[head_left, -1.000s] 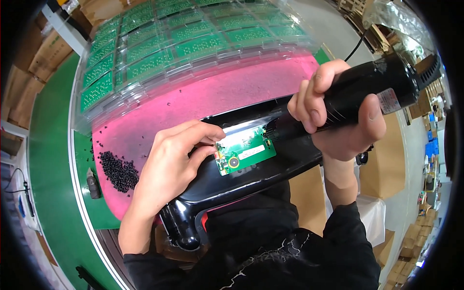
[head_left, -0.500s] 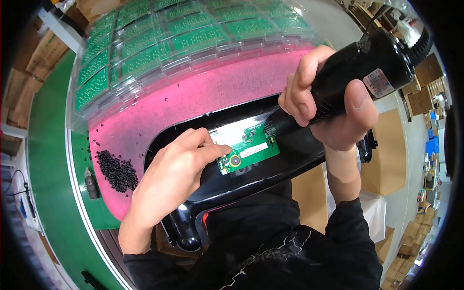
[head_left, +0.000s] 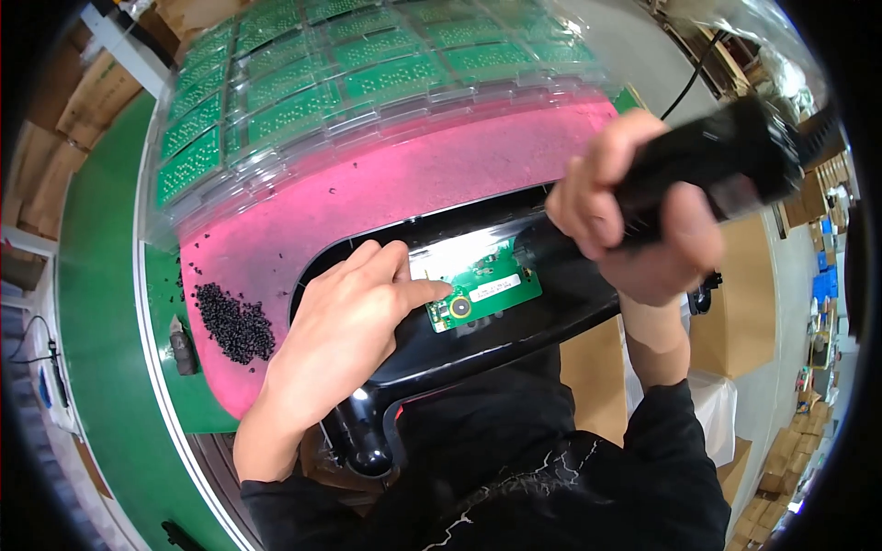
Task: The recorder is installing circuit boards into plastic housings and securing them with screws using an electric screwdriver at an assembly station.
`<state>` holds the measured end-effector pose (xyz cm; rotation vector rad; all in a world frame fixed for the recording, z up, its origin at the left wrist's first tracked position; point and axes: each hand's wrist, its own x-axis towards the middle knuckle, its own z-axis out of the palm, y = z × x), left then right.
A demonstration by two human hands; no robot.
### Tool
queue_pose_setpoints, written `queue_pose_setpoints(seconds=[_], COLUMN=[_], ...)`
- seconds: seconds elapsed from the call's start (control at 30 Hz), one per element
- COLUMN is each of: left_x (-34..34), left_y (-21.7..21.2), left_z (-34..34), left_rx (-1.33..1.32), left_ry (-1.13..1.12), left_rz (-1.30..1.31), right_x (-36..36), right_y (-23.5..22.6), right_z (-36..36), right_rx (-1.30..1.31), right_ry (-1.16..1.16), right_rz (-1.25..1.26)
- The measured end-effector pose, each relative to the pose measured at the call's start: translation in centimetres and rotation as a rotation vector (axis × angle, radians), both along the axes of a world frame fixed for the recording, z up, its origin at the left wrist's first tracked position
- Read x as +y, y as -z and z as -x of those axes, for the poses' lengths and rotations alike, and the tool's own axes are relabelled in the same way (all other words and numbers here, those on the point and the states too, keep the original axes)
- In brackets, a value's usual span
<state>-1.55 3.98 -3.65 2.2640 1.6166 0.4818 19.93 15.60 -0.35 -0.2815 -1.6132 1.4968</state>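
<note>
A green circuit board (head_left: 496,278) with a white label lies inside a glossy black plastic housing (head_left: 418,367). My left hand (head_left: 344,308) reaches over the housing's left part, one fingertip pressed on the board's left end and the other fingers curled. My right hand (head_left: 634,216) is wrapped round a black electric screwdriver (head_left: 712,151), blurred by motion. The tool tilts down to the left, toward the board. Its tip is smeared, and I cannot tell whether it touches anything.
A pile of small black screws (head_left: 234,323) lies on the pink mat (head_left: 303,202), left of the housing. Clear trays of green boards (head_left: 386,78) stand behind it. A short dark grey tool (head_left: 184,349) is on the green table; a cardboard box (head_left: 735,312) stands at right.
The screwdriver, its tip over the board's right end before, has lifted back to the right with my right hand. My left hand stays on the board; the whole view has shifted slightly.
</note>
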Motion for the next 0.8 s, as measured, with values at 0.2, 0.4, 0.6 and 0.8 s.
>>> queue_pose_setpoints(seconds=[0.2, 0.4, 0.6, 0.8], left_x=[1.1, 0.7, 0.8, 0.9], left_y=[0.1, -0.4, -0.2, -0.1], left_z=[-0.7, -0.4, -0.6, -0.4], left_rx=[-0.592, -0.736, -0.771, -0.766], left_ry=[0.039, 0.099, 0.067, 0.110], left_rz=[-0.057, -0.058, -0.062, -0.181], right_x=[-2.5, -3.4, -3.2, -2.7], right_y=[-3.1, -2.8, -2.8, -2.7], right_z=[-1.0, 0.2, 0.5, 1.4], right_rx=[0.378, 0.434, 0.420, 0.362], right_ry=[-0.169, -0.224, -0.250, -0.351], right_rz=[0.106, 0.021, 0.010, 0.057])
